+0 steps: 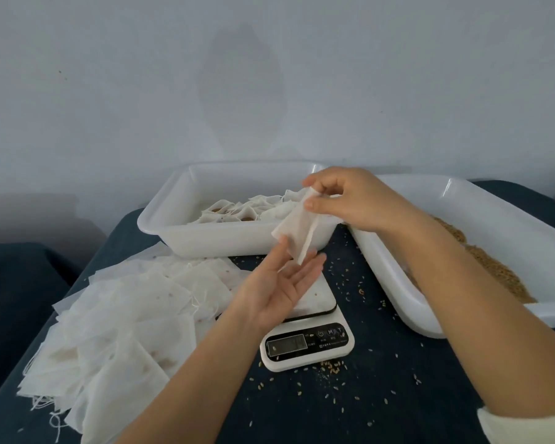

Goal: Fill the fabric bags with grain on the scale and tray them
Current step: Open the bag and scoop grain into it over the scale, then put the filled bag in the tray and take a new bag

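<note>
Right now the right hand (pixel 350 200) holds one empty fabric bag (pixel 302 229) up in the air. Its thumb and fingers pinch the top edge of the bag, so the bag hangs down from them. The bag is long and flat. Its long side runs from the pinch at the top right down to the lower left, a bit tilted. Its lower end points down toward the left hand (pixel 282 280).

The left hand is flat and open, palm up, with straight fingers. It sits just under the bag, and the bag's bottom edge looks like it touches the fingertips. This hand holds nothing.

Both hands are above the scale (pixel 305 331), which sits on the dark table (pixel 382 395). So the bag is over the back part of the scale, in front of the tray of filled bags (pixel 161 219). The grain tray (pixel 462 225) lies to the right, near the right arm. A pile of empty bags (pixel 119 315) lies to the left.

The bag probably needs its mouth opened next. The mouth seems to be at the pinched end, so the right hand is nearer to it. The left hand would have to come up from below to help pull it open. Loose grains (pixel 334 368) lie on the table.
</note>
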### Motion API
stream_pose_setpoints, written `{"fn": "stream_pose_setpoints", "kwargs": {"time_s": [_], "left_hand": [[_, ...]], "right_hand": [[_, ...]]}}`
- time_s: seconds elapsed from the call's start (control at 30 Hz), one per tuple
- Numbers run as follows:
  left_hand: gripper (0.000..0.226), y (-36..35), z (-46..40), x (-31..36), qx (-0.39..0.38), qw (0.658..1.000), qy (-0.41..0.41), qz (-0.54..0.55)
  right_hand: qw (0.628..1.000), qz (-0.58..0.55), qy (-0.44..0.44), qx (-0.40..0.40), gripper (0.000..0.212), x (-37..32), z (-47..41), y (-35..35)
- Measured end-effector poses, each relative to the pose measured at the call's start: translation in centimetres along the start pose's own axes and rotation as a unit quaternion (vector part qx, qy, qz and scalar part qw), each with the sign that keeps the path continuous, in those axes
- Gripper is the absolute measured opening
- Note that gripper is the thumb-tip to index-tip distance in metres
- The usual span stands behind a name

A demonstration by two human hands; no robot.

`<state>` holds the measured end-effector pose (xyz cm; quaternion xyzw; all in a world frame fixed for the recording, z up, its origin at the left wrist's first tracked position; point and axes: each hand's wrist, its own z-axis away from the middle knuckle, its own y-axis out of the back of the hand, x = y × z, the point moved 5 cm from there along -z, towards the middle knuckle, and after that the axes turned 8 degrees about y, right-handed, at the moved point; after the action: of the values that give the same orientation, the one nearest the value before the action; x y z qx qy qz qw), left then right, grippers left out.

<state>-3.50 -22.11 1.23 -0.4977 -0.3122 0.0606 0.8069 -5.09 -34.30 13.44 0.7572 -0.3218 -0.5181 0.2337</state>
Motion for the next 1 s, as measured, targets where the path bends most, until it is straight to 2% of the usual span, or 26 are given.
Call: {"fn": "stream_pose_setpoints", "kwargs": {"time_s": [0.07, 0.2, 0.3, 0.37, 0.53, 0.73, 1.0], "left_hand": [[0.039, -1.7, -1.0, -0.1, -0.041, 0.999, -0.007, 0.020], [0.027, -3.9, -3.3, -0.3, -0.027, 0.997, -0.030, -0.071], [0.025, -5.8, -4.5, -0.5, -0.021, 0.987, -0.053, -0.148], [0.027, -6.9, -5.3, -0.7, -0.024, 0.980, -0.065, -0.187], [0.023, -8.4, -7.1, -1.7, -0.041, 0.963, -0.072, -0.256], [0.026, -8.3, -7.9, -1.8, -0.031, 0.939, -0.076, -0.334], [0.023, -8.8, -8.2, -1.0, -0.026, 0.894, -0.094, -0.437]], "right_hand": [[1.000, -0.006, -0.004, 0.012, 0.023, 0.4, 0.7, 1.3], [0.994, -0.013, -0.066, 0.085, 0.011, 3.5, 2.9, 4.9], [0.979, 0.004, -0.105, 0.174, 0.025, 5.8, 4.8, 7.4], [0.974, -0.004, -0.123, 0.193, 0.032, 7.0, 5.6, 8.1], [0.976, -0.043, -0.158, 0.143, 0.038, 9.2, 6.5, 8.0], [0.974, -0.066, -0.174, 0.126, 0.014, 10.7, 7.0, 7.8], [0.972, -0.077, -0.196, 0.100, 0.008, 11.9, 7.2, 7.2]]}}
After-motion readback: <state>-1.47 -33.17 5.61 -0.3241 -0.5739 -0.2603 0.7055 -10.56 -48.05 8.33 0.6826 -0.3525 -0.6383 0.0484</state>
